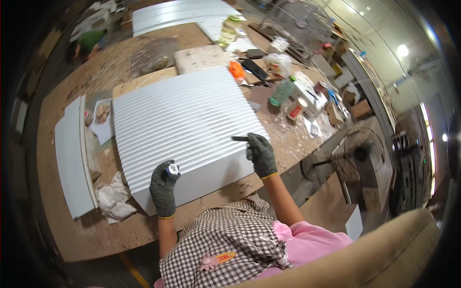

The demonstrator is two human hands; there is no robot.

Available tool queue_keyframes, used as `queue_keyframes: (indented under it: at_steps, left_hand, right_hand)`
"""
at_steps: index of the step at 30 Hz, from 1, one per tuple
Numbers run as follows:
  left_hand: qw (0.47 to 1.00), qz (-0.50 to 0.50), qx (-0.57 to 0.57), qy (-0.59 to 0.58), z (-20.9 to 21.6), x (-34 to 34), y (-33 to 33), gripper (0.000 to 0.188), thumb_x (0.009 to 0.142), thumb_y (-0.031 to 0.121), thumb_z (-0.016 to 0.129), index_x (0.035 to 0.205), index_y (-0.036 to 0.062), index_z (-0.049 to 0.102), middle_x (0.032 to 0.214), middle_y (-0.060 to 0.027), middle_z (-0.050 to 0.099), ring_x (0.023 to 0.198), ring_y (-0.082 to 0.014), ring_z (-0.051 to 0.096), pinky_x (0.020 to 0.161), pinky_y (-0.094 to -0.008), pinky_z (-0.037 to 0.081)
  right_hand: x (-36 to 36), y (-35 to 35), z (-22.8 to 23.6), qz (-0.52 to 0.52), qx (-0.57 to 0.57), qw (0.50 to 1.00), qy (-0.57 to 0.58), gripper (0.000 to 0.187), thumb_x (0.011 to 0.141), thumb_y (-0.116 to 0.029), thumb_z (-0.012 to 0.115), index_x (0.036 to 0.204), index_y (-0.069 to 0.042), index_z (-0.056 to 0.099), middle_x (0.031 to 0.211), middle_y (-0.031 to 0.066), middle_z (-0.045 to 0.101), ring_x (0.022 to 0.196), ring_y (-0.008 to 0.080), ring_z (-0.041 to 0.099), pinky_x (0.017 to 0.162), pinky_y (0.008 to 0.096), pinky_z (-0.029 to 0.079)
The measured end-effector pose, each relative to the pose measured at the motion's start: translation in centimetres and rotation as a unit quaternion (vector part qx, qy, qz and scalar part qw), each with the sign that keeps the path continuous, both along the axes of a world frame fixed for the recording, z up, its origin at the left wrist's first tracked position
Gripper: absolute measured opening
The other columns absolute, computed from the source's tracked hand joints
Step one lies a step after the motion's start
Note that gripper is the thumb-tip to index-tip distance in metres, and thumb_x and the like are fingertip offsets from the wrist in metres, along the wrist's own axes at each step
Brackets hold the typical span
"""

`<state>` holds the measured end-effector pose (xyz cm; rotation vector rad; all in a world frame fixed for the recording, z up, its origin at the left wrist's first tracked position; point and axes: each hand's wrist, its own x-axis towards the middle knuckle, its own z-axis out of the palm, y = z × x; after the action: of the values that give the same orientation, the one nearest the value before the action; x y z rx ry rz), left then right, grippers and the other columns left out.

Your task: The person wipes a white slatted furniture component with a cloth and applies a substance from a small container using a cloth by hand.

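Panel work: probably a careful step on the ridged top of the white panel (177, 120), with tool and small piece both at the ready.
Next move: seems to call for a light, level right hand and a steady left, sparing the ridges.
Board (74, 158): white, well left of the left hand (163, 190), running away from the person.
Cloth (115, 199): crumpled, just left of that hand.
Left hand: gloved, fingers curled closed round a small white piece (173, 169); its long axis cannot be told.
Panel: between and beyond both hands; ridges run left to right, rising toward the right.
Stick (239, 138): dark, thin, just left of the right hand (261, 154); long axis nearly level, tip pointing left, at a slight angle to the ridges.
Right hand: gloved, fingers pinched on the stick's end.
Bottle (282, 91): green, beyond and right of the right hand.
Can (297, 109): just right of the bottle.
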<state>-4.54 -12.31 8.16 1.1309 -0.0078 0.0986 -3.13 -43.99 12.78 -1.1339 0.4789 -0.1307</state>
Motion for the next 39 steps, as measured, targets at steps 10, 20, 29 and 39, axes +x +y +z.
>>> queue_keyframes:
  at_steps: [10, 20, 29, 39]
  left_hand:
    - [0.994, 0.028, 0.08, 0.073, 0.7, -5.7, -1.6, 0.034, 0.092, 0.006, 0.07, 0.123, 0.0015, 0.059, 0.118, -0.0113, 0.065, 0.101, -0.0208, 0.066, 0.08, -0.0328, 0.059]
    - [0.985, 0.09, 0.122, 0.087, 1.0, -6.7, -11.1, 0.042, 0.097, 0.016, 0.064, 0.135, 0.0048, 0.051, 0.119, -0.0119, 0.064, 0.097, -0.0202, 0.067, 0.074, -0.0299, 0.058]
    - [0.99, -0.096, -0.055, 0.083, 4.6, -0.7, -32.8, 0.05, 0.093, 0.024, 0.071, 0.135, 0.0031, 0.054, 0.124, -0.0137, 0.064, 0.101, -0.0226, 0.068, 0.077, -0.0298, 0.059]
    - [0.99, -0.098, -0.015, 0.103, 3.2, 2.8, -40.7, 0.05, 0.089, 0.0, 0.069, 0.136, 0.0031, 0.051, 0.128, -0.016, 0.062, 0.102, -0.0222, 0.066, 0.085, -0.0327, 0.058]
  right_hand:
    - [-7.2, -16.7, -4.1, -0.179, 0.166, 0.967, -0.072, 0.018, 0.089, -0.003, 0.065, 0.106, -0.004, 0.059, 0.098, 0.015, 0.069, 0.073, 0.0198, 0.066, 0.058, 0.028, 0.056]
    - [8.0, -36.1, -7.1, -0.222, -0.526, 0.82, -0.032, 0.031, 0.091, -0.011, 0.063, 0.119, 0.001, 0.067, 0.111, 0.015, 0.066, 0.088, 0.0227, 0.067, 0.08, 0.0335, 0.056]
    - [13.5, -38.5, -4.6, 0.042, -0.664, 0.745, 0.048, 0.082, 0.077, -0.035, 0.076, 0.146, -0.005, 0.043, 0.138, 0.0251, 0.052, 0.131, 0.0412, 0.047, 0.11, 0.0461, 0.04]
    - [3.3, -31.2, -2.3, 0.142, -0.652, 0.718, -0.199, 0.068, 0.082, -0.032, 0.075, 0.138, -0.004, 0.051, 0.127, 0.0225, 0.059, 0.113, 0.0394, 0.059, 0.1, 0.0469, 0.047]
